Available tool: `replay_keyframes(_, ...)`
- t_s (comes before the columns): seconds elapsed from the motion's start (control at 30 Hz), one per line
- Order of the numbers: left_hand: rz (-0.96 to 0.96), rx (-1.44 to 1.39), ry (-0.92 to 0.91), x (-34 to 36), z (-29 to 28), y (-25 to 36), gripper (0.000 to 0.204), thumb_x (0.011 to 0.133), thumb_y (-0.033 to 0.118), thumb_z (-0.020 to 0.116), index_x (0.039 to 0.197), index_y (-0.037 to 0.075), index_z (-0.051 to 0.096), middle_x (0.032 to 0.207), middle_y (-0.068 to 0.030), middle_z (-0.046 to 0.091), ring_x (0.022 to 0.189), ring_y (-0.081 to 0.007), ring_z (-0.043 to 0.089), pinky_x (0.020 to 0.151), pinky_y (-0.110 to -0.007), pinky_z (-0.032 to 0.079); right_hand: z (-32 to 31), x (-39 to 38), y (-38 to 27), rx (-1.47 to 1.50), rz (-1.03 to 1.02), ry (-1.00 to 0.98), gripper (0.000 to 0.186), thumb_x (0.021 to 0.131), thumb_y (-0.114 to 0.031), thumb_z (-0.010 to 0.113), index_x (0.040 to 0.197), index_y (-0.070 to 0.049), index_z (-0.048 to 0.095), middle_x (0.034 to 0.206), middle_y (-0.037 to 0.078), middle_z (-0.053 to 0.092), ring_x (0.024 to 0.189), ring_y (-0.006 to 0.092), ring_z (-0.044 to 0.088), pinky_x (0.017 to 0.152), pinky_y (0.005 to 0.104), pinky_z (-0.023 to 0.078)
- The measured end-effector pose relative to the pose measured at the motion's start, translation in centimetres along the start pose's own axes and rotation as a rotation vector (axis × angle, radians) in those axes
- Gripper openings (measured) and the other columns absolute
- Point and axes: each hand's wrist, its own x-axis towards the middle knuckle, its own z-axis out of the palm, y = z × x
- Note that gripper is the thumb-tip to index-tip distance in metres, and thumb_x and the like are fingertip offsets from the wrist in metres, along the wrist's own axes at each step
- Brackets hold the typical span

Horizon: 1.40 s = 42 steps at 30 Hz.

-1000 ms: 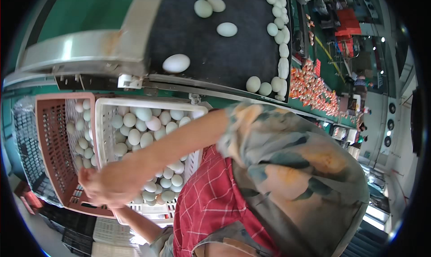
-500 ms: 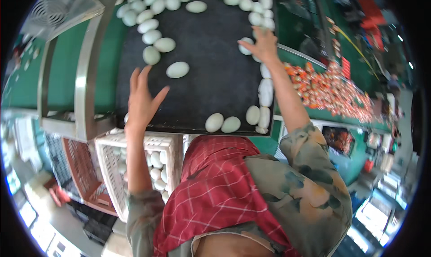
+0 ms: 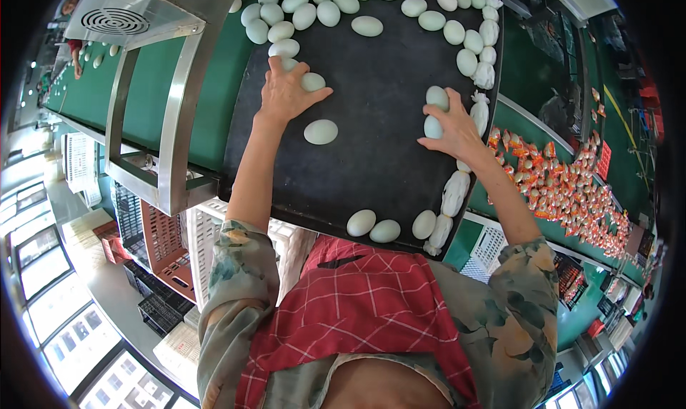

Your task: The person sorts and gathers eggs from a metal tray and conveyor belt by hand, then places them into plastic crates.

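Pale green eggs lie on a black tabletop (image 3: pixel 379 123). My left hand (image 3: pixel 284 91) is closed over two eggs at the left side: one egg (image 3: pixel 312 82) shows between thumb and fingers, the other is mostly under the fingertips. At the right, my right hand (image 3: pixel 459 128) has its thumb and fingers curled around two eggs, a farther egg (image 3: pixel 437 98) and a nearer egg (image 3: pixel 433 126). Both pairs seem to rest on the surface. A single egg (image 3: pixel 321 131) sits just nearer than my left hand.
Many eggs (image 3: pixel 328 13) crowd the far left of the tabletop. Crumpled white plastic padding (image 3: pixel 456 193) lines its right edge. Three eggs (image 3: pixel 385 230) lie along the near edge. A metal frame (image 3: pixel 179 123) stands left; a white crate (image 3: pixel 204 244) is below. Orange-wrapped pieces (image 3: pixel 564 191) cover a green surface right.
My left hand has reached farther away and closed over two eggs. The right hand, spread by an egg before, now grips two eggs off the right edge. The view has shifted too.
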Motion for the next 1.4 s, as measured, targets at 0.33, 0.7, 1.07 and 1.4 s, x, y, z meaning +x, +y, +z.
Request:
replay_keyframes(0.33,-0.142,-1.094,-0.12,-2.1,-1.6,-2.5,0.063,0.074,0.057,0.071,0.109,0.005,0.063,0.101,-0.0197,0.057,0.088,-0.0355,0.063,0.071,-0.035,0.055,0.1,1.2,-0.4,0.796,0.302,0.018,0.046,0.068,-0.031,0.079,0.103,-0.012,0.057,0.122,0.021,0.046,0.077,0.021,0.056,0.068,0.0306,0.049)
replay_keyframes(0.7,0.186,-2.646,0.036,-24.5,-6.3,-7.1,0.082,0.066,0.077,0.064,0.105,0.007,0.052,0.126,-0.0263,0.046,0.093,-0.0375,0.061,0.056,-0.033,0.052,3.8,2.5,-26.3,1.841,-0.067,-0.59,0.063,0.069,-0.054,0.074,0.102,-0.008,0.045,0.109,0.026,0.053,0.062,0.0137,0.053,0.054,0.0264,0.049)
replay_keyframes(1.07,-0.356,-2.01,0.93,-51.1,-5.8,-40.5,0.077,0.078,0.076,0.051,0.105,0.004,0.055,0.106,-0.0202,0.054,0.09,-0.0375,0.063,0.057,-0.029,0.056,28.3,11.2,-59.8,1.109,-0.277,-1.112,0.037,0.076,-0.034,0.077,0.097,-0.009,0.06,0.084,-0.001,0.057,0.077,0.0068,0.055,0.066,0.0221,0.045)
replay_keyframes(1.4,-0.404,-1.882,0.674,-54.1,-2.4,-50.5,0.078,0.073,0.072,0.061,0.111,0.005,0.056,0.11,-0.0136,0.057,0.094,-0.0233,0.061,0.066,-0.029,0.054,54.9,25.9,-60.8,-0.173,-0.547,-0.827,0.058,0.066,-0.046,0.079,0.102,-0.002,0.065,0.1,0.014,0.066,0.088,0.0237,0.063,0.08,0.0342,0.049)
